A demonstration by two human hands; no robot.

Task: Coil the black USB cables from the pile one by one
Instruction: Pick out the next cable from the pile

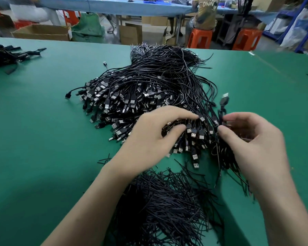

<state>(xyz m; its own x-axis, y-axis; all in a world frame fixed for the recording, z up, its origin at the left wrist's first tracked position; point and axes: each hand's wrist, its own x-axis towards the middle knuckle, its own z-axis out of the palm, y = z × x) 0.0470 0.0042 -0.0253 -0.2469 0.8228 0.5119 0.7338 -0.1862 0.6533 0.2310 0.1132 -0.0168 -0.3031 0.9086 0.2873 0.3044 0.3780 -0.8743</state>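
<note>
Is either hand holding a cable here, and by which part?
The right hand pinches one USB cable just below its upright plug. The left hand touches the pile; its grip cannot be told.

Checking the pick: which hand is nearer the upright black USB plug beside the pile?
Right. The right hand pinches the cable just below the upright black USB plug; the left hand is farther left, fingers on the black cable pile.

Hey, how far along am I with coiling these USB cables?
Done: perhaps the dark bundles at far left, too blurry to confirm. In hand: the right hand pinches one cable, its plug up; the left hand touches the pile. Left: nearly all, the pile is large.
</note>
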